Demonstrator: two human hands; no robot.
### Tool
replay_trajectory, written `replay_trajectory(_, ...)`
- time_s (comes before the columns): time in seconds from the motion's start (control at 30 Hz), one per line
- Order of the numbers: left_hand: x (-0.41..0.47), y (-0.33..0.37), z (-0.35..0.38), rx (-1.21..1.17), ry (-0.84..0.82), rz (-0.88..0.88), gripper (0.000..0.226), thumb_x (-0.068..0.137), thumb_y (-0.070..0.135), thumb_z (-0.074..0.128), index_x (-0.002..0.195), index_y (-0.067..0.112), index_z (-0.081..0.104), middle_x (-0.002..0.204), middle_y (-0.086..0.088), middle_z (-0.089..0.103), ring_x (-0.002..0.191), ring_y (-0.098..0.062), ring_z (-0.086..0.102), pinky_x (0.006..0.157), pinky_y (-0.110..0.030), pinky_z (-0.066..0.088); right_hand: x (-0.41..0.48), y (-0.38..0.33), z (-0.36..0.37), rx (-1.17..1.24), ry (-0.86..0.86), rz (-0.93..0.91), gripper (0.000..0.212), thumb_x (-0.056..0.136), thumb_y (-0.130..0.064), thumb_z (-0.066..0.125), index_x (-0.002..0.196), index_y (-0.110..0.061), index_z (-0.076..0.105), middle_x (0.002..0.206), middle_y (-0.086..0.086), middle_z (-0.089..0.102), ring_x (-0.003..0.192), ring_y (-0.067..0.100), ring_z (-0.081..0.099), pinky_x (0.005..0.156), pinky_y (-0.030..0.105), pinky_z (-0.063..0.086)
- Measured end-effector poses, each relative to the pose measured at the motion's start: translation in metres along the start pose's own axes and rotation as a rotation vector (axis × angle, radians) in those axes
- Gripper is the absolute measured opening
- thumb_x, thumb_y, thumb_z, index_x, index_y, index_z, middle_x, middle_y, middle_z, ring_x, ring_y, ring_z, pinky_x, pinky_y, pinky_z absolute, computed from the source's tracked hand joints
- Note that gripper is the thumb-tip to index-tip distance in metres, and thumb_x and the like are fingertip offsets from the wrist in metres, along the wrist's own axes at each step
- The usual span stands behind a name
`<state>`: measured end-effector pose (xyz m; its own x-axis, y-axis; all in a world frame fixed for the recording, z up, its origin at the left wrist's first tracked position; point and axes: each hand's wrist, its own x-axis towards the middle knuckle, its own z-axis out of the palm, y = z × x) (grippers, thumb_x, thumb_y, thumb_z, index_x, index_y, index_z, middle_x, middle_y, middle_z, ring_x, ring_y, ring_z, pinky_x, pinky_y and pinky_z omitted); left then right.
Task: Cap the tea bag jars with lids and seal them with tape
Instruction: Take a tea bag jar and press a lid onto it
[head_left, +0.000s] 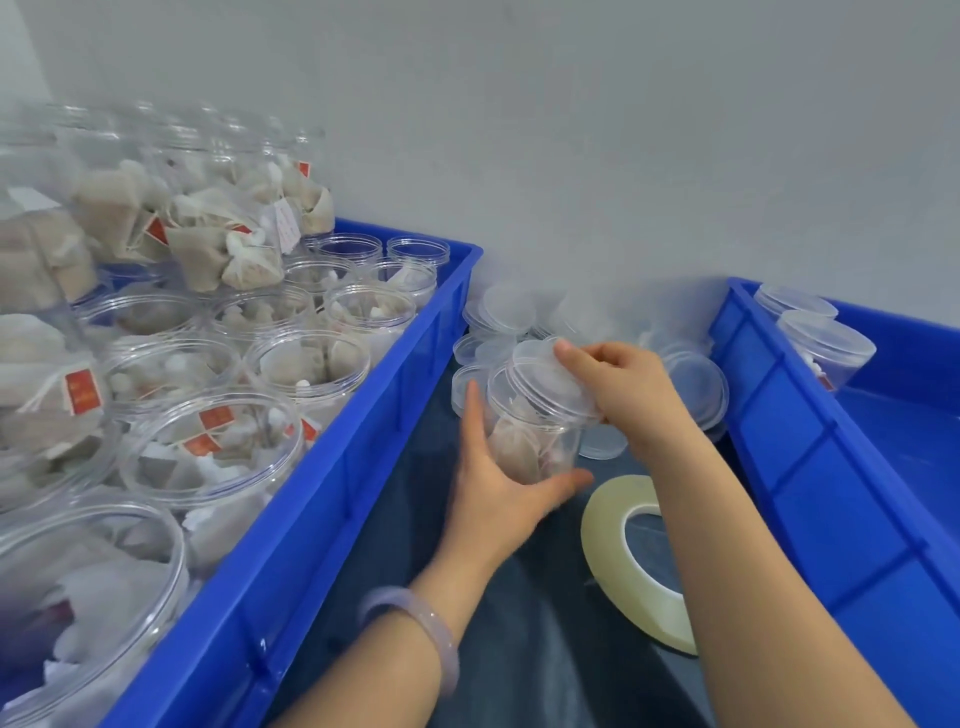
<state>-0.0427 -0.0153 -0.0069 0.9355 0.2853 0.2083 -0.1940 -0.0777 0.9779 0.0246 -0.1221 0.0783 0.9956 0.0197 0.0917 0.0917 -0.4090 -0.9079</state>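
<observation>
I see my left hand (498, 501) gripping the clear plastic tea bag jar (537, 441), nearly upright over the dark surface (410, 551); my right hand (626, 392) pinches the clear round lid (550, 387), tilted on its mouth, not yet flat

The left crate (332, 467) holds open jars (306, 364) of tea bags. The right crate (810, 467) holds two capped jars (826, 343) at its far end. Between the crates, loose lids (506, 309) lie at the back. The jar (535, 431) stands in front of them, a lid (550, 384) tilted on its mouth. The tape roll (602, 525) lies in front and right of the jar.
</observation>
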Motion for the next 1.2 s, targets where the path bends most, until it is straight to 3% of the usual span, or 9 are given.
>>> replay_trajectory(0.07,0.004,-0.004,0.008,0.032,0.032,-0.001,0.118,0.05,0.03,0.092,0.147,0.032,0.024,0.14,0.013,0.044,0.129,-0.005,0.043,0.106,-0.032,0.041,0.001,-0.004,0.002,-0.073,0.016,-0.175,0.012,0.087,-0.027,0.066,0.096,-0.019,0.069,0.078,-0.017,0.061,0.072,-0.001,0.056,0.06,0.005,0.042)
replay_trajectory(0.17,0.009,-0.008,0.013,0.08,0.071,-0.001,0.106,0.05,0.03,0.091,0.138,0.03,0.032,0.13,0.011,0.049,0.121,-0.008,0.049,0.096,-0.028,0.047,-0.003,-0.015,0.007,-0.219,-0.155,-0.409,0.026,0.093,-0.011,0.055,0.114,-0.021,0.068,0.104,-0.019,0.061,0.091,-0.01,0.055,0.077,-0.004,0.035)
replay_trajectory(0.3,0.013,-0.009,0.013,0.145,0.052,-0.022,0.096,0.051,0.036,0.088,0.127,0.035,0.03,0.115,0.025,0.046,0.108,0.003,0.047,0.073,-0.004,0.038,-0.01,-0.019,0.013,-0.535,-0.363,-0.472,0.053,0.082,-0.053,0.061,0.13,-0.029,0.057,0.137,-0.015,0.05,0.127,0.0,0.04,0.104,0.02,0.03)
replay_trajectory(0.4,0.015,-0.01,0.012,0.184,0.056,-0.009,0.094,0.05,0.039,0.087,0.125,0.027,0.032,0.116,0.018,0.051,0.107,0.002,0.05,0.082,-0.009,0.045,-0.016,-0.019,0.018,-0.749,-0.23,-0.524,0.059,0.076,-0.059,0.063,0.131,-0.039,0.051,0.135,-0.016,0.047,0.124,0.012,0.039,0.097,0.031,0.035)
replay_trajectory(0.63,0.017,-0.011,0.012,0.161,0.04,-0.071,0.099,0.049,0.041,0.084,0.131,0.032,0.029,0.125,0.013,0.051,0.112,-0.007,0.054,0.079,-0.021,0.05,-0.01,-0.025,0.017,-0.639,-0.279,-0.495,0.044,0.076,-0.049,0.068,0.118,-0.038,0.06,0.125,-0.012,0.055,0.116,0.014,0.05,0.097,0.037,0.042)
replay_trajectory(0.9,0.016,-0.009,0.008,0.197,0.029,-0.053,0.098,0.048,0.04,0.083,0.128,0.037,0.028,0.105,0.026,0.047,0.1,0.001,0.052,0.063,-0.006,0.038,-0.01,-0.025,0.014,-0.609,-0.357,-0.514,0.042,0.075,-0.048,0.069,0.115,-0.038,0.062,0.124,-0.014,0.055,0.115,0.01,0.051,0.096,0.035,0.042)
replay_trajectory(1.03,0.016,-0.006,0.009,0.26,0.054,-0.047,0.086,0.05,0.034,0.084,0.118,0.038,0.033,0.094,0.025,0.053,0.078,0.011,0.055,0.05,-0.001,0.038,-0.013,-0.02,0.025,-0.689,-0.18,-0.464,0.043,0.075,-0.054,0.064,0.116,-0.041,0.059,0.122,-0.014,0.055,0.115,0.016,0.049,0.085,0.032,0.04)
replay_trajectory(1.1,0.013,-0.007,0.011,0.259,0.076,0.011,0.089,0.053,0.025,0.085,0.13,0.029,0.039,0.108,0.015,0.057,0.089,0.002,0.058,0.065,0.0,0.037,-0.017,-0.018,0.035,-0.773,-0.024,-0.407,0.049,0.077,-0.059,0.057,0.121,-0.037,0.056,0.123,-0.007,0.055,0.114,0.022,0.047,0.077,0.031,0.033)
replay_trajectory(1.2,0.011,-0.005,0.008,0.258,0.089,0.054,0.087,0.058,0.024,0.074,0.138,0.011,0.042,0.123,-0.007,0.059,0.107,-0.018,0.057,0.08,-0.019,0.038,-0.024,-0.018,0.048,-0.873,0.07,-0.33,0.058,0.081,-0.063,0.049,0.127,-0.026,0.052,0.127,0.0,0.053,0.115,0.028,0.044,0.079,0.035,0.032)
